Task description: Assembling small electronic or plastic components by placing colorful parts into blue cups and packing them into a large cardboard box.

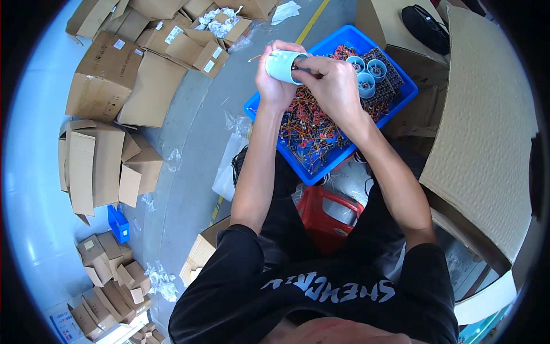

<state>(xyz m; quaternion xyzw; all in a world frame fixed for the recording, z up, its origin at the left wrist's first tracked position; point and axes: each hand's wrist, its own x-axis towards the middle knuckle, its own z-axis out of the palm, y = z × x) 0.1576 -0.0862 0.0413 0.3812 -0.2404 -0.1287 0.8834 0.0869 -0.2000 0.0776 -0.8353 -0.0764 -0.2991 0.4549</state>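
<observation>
My left hand (270, 90) is wrapped round a light blue plastic cylinder (279, 66), tilted so its open end faces right. A thin orange-yellow wire (254, 58) pokes out on its left side. The fingers of my right hand (337, 86) are pinched together and reach into the open end; what they grip inside is hidden. Below both hands is a blue plastic tray (311, 176), filled with a tangle of small parts with red, orange and yellow wires (306, 123). At its far right, three similar light blue cylinders (366, 86) stand on rows of dark small parts (391, 80).
A red plastic stool (309, 215) is between my legs. Large cardboard (487, 126) rises close on my right, with a black case (425, 28) at the top. Cardboard boxes (103, 74) line the left wall, near a small blue bin (118, 223). Plastic scraps (162, 281) litter the floor.
</observation>
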